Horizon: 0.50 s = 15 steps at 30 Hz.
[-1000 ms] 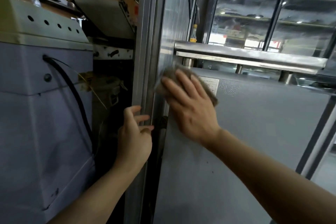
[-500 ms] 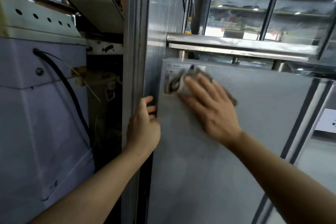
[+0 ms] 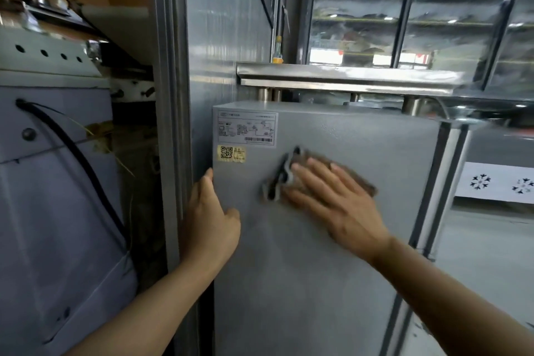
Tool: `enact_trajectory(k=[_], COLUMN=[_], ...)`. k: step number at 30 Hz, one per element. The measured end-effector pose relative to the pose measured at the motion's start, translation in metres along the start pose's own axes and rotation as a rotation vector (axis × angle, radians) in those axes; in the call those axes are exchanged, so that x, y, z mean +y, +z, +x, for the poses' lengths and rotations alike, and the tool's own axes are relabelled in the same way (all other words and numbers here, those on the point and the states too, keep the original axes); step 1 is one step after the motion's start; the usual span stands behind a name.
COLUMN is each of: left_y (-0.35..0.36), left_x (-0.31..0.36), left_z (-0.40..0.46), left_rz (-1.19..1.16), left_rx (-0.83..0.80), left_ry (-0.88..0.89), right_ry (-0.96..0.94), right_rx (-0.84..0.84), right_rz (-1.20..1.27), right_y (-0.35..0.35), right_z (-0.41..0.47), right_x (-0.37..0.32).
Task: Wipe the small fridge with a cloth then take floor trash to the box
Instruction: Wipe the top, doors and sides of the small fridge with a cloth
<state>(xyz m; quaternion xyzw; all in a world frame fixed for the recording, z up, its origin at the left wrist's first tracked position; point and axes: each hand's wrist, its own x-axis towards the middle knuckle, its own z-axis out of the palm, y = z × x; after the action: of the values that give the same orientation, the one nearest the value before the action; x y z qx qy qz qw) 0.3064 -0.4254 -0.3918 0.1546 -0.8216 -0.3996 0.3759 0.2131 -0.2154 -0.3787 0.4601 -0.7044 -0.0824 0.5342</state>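
Since a second ago my view has dropped and swung right, so the white rating label [image 3: 246, 128] and the yellow QR sticker [image 3: 231, 153], which the cloth covered before, now show bare at the top left of the panel. Starting at the far left, I see a pale blue-grey metal machine housing [image 3: 52, 211] with a thick black cable [image 3: 75, 159] running down its face, and beside it a tall brushed-steel vertical post [image 3: 169, 124]. My left hand [image 3: 209, 222] has slid from that post onto the left edge of the small grey fridge side panel [image 3: 318, 269]; its fingers are curled round that edge and its thumb lies on the panel face, bracing it. Further right, my right hand [image 3: 332, 202] has travelled down and right from the panel's top corner and now sits below the label, fingers straight and spread wide, pressing the crumpled grey-brown cleaning cloth [image 3: 281, 175] flat against the fridge panel. The cloth bunches out past my fingertips and shows under my knuckles. Above the fridge runs a stainless steel shelf rail [image 3: 346, 76] on short round legs, and behind it stand glass-fronted display doors [image 3: 404, 9] with racks too blurred to read. At the far right a white sign with black snowflake marks [image 3: 497, 182] has come into view.
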Motion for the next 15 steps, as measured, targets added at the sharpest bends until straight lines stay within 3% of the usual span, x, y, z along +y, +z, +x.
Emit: enact_trajectory(k=[3, 5, 7, 11, 13, 15], left_y=[0.005, 0.006, 0.006, 0.005, 0.005, 0.006], left_x=[0.005, 0.006, 0.007, 0.009, 0.009, 0.009], left_z=[-0.001, -0.001, -0.001, -0.003, -0.004, -0.004], left_rz=[0.030, 0.024, 0.018, 0.043, 0.048, 0.053], left_rx=[0.030, 0.031, 0.029, 0.000, -0.004, -0.006], left_ry=[-0.009, -0.011, -0.015, -0.023, -0.029, -0.033], right_ry=[0.287, 0.356, 0.300, 0.093, 0.093, 0.234], right_rx=[0.230, 0.279, 0.223, -0.050, -0.033, 0.098], right_rz=[-0.009, 0.001, 0.032, 0.005, 0.031, 0.081], right_y=[-0.014, -0.008, 0.005, 0.008, 0.000, -0.012], right_z=[0.029, 0.021, -0.014, -0.079, -0.071, -0.042], right_x=[0.038, 0.030, 0.004, -0.024, -0.009, 0.018])
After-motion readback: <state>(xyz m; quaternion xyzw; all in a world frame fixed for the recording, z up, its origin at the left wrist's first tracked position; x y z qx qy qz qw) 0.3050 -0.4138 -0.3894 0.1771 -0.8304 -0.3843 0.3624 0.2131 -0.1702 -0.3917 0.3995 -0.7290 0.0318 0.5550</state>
